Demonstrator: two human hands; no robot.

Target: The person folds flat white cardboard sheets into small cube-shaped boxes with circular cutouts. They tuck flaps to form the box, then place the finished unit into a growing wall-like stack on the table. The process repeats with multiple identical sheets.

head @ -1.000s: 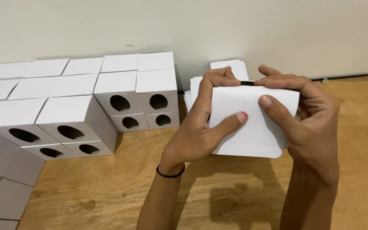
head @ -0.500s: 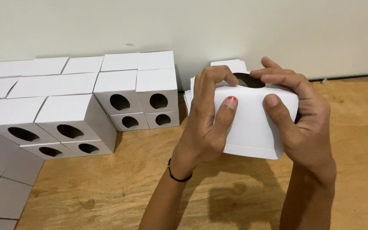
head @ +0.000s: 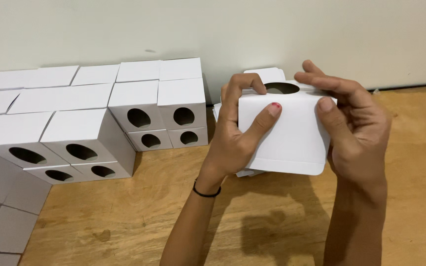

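Note:
A white cardboard box (head: 292, 135) with an oval hole in its upper face is held up above the wooden floor, in both hands. My left hand (head: 235, 133) grips its left side, thumb on the front panel and fingers curled over the top edge. My right hand (head: 353, 130) clasps the right side, its fingers lying over the top next to the hole. A rounded flap hangs at the box's lower edge. Under and behind the box lie a few flat white box blanks (head: 267, 74), mostly hidden.
Several finished white boxes with oval holes (head: 159, 106) stand stacked in rows against the pale wall at the left, reaching to the near left edge (head: 50, 143). The wooden floor (head: 124, 216) stretches across the front and right. A black band circles my left wrist (head: 205, 191).
The flat blank has been pushed into a box shape: its top face with the oval hole now shows. My left thumb has slid up the front panel and my right fingers moved over the top.

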